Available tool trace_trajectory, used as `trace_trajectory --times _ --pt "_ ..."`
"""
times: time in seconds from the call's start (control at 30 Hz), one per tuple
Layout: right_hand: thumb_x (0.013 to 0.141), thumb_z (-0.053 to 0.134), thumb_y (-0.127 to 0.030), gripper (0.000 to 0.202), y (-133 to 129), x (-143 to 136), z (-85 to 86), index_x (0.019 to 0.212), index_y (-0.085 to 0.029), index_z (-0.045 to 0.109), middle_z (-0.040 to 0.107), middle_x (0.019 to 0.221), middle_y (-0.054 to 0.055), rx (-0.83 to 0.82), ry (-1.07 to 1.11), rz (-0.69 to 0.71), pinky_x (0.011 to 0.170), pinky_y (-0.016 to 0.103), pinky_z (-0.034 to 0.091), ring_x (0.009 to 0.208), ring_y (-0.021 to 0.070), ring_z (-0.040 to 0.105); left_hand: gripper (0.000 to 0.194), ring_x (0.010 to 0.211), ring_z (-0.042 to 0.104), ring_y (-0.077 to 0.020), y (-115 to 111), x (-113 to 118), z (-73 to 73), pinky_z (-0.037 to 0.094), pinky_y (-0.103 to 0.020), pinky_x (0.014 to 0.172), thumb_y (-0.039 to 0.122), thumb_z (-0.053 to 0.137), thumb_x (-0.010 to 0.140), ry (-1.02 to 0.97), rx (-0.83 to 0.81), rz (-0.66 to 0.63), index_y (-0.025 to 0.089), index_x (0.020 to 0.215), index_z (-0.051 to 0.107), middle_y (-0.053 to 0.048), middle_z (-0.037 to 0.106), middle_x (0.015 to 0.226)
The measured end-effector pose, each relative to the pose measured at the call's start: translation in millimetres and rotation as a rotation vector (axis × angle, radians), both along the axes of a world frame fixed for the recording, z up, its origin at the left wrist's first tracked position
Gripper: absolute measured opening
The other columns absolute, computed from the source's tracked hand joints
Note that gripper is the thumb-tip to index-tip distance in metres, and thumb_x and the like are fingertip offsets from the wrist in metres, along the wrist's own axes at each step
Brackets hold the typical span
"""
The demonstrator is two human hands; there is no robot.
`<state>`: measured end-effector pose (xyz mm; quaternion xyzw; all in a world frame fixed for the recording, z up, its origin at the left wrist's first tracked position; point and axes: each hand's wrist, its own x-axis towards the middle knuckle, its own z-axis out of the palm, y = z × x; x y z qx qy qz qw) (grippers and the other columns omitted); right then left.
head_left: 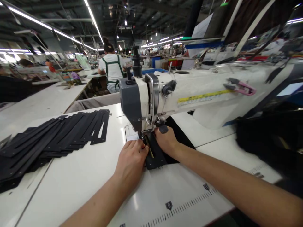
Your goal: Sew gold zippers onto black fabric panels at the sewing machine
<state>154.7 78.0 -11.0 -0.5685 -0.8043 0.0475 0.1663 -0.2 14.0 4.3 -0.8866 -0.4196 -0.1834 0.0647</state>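
Note:
Under the needle area of a white sewing machine (146, 104) lies a black fabric piece (156, 157) with a brass-coloured zipper (150, 148) along it. My left hand (132, 157) is closed at the piece's left edge, fingers bent and pressed together beside the zipper. On the other side, my right hand (167, 140) rests on the black material close to the presser foot, its fingertips partly hidden behind the machine's parts. More black cloth (182, 135) extends behind and to the right of that hand.
A fanned pile of black cut frames (54, 135) covers the table's left side. Pink-handled snips (243, 88) sit on the machine arm. Dark cloth (270, 138) is heaped at the right. A person in a green apron (113, 67) stands beyond, facing away.

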Motion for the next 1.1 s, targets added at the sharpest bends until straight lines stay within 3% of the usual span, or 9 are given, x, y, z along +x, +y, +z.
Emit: trace_trajectory --times 0.17,0.3,0.4,0.6,0.93,1.1 --pt "0.083 0.045 -0.011 0.019 -16 4 13.1 0.081 -0.012 0.064 0.065 0.082 0.011 0.039 0.061 0.042 0.068 0.028 0.046 0.078 0.0209 0.061 0.028 0.081 0.056 -0.0215 -5 -4 1.7 0.049 -0.039 0.073 0.005 0.046 0.075 -0.069 -0.046 0.031 0.016 0.095 0.062 -0.008 0.058 0.090" --pt "0.080 0.048 -0.010 0.019 -58 19 14.6 0.088 -0.016 0.064 0.061 0.103 0.008 0.192 0.232 0.391 0.084 0.034 0.045 0.096 0.0201 0.054 0.038 0.089 0.060 -0.0192 -16 -11 5.1 0.053 -0.034 0.076 0.003 0.047 0.072 -0.159 -0.120 0.024 0.017 0.105 0.059 -0.008 0.060 0.105" --pt "0.084 0.042 -0.010 0.025 -83 27 6.8 0.094 -0.015 0.064 0.061 0.108 0.008 0.221 0.309 0.568 0.094 0.038 0.042 0.105 0.0206 0.051 0.028 0.095 0.061 -0.0216 -25 -12 2.3 0.052 -0.039 0.084 0.005 0.050 0.076 -0.119 -0.021 -0.032 0.017 0.098 0.062 -0.008 0.063 0.108" --pt "0.087 0.040 -0.010 0.027 -84 28 0.8 0.097 -0.013 0.065 0.063 0.106 0.009 0.243 0.317 0.590 0.097 0.036 0.042 0.104 0.0201 0.055 0.024 0.091 0.063 -0.0220 -28 -4 -1.4 0.053 -0.039 0.083 0.004 0.044 0.082 0.033 0.170 -0.070 0.011 0.095 0.063 -0.012 0.066 0.102" --pt "0.082 0.045 -0.004 0.027 -72 26 7.2 0.097 -0.014 0.065 0.064 0.103 0.008 0.221 0.282 0.608 0.099 0.033 0.040 0.101 0.0193 0.057 0.026 0.086 0.063 -0.0186 -16 -4 5.0 0.053 -0.037 0.084 0.007 0.038 0.086 0.006 0.172 -0.104 0.014 0.090 0.063 -0.009 0.066 0.093" --pt "0.085 0.042 -0.007 0.027 -61 22 8.8 0.097 -0.015 0.065 0.064 0.104 0.009 0.166 0.312 0.633 0.099 0.033 0.039 0.106 0.0193 0.054 0.021 0.084 0.062 -0.0190 -3 -4 -4.4 0.054 -0.036 0.080 0.007 0.041 0.085 -0.020 0.230 -0.095 0.014 0.089 0.060 -0.008 0.064 0.089"
